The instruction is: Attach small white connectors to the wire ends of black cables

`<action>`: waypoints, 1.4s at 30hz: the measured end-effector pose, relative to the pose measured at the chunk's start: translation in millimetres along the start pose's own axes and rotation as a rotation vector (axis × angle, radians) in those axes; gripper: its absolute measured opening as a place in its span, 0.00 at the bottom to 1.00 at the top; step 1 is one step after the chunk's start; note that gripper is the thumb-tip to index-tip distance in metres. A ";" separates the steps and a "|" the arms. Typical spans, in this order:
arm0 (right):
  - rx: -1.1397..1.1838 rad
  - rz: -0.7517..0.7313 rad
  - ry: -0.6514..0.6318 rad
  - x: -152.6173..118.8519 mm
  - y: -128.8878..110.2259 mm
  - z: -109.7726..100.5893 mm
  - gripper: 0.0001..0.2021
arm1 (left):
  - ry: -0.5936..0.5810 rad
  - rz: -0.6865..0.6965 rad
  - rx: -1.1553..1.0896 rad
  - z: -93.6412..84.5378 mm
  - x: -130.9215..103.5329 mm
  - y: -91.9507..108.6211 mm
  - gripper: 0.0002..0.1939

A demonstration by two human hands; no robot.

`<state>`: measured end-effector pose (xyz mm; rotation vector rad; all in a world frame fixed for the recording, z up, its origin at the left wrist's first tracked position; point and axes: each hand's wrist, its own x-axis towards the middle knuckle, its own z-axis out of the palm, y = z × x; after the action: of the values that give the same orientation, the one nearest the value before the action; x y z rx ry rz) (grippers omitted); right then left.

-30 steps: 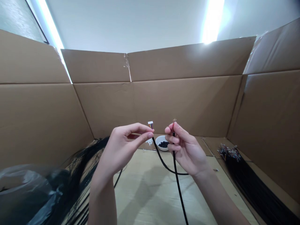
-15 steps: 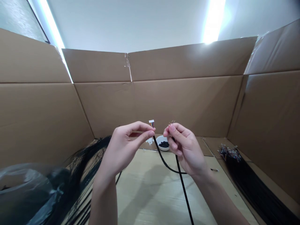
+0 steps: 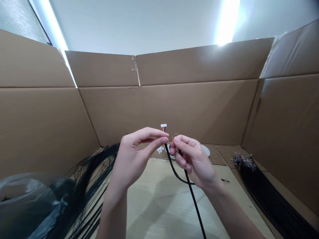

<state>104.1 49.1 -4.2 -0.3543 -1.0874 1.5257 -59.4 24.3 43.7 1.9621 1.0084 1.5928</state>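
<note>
The left hand pinches a black cable just below its white plug, which stands upright on short coloured wires. The right hand, just beside it, grips the end of a black cord; thin wires fan out above the fingertips, their bare tips seemingly copper, though too small to be sure. Both ends are raised above the table, before the cardboard wall.

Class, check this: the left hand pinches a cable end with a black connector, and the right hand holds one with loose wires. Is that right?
No: the head view shows the connector is white, not black. The left hand does pinch that cable end, and the right hand holds one with loose wires.
</note>
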 end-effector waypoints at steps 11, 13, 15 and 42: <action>0.065 0.032 -0.017 1.2 3.1 0.0 0.17 | -0.046 0.068 0.081 -3.4 -4.2 -2.5 0.06; 0.075 0.032 -0.018 1.4 3.6 -0.3 0.17 | -0.049 0.071 0.096 -3.9 -4.5 -3.0 0.06; 0.092 0.022 -0.020 1.7 3.9 -0.2 0.16 | -0.051 0.062 0.096 -3.5 -4.5 -2.9 0.05; 0.094 -0.044 -0.019 -0.7 1.5 3.7 0.14 | -0.139 0.080 0.235 -2.8 -0.9 -5.8 0.05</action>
<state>100.7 47.0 -3.7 -0.2505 -1.0282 1.5377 -63.8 27.1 39.8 2.2613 1.1160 1.4084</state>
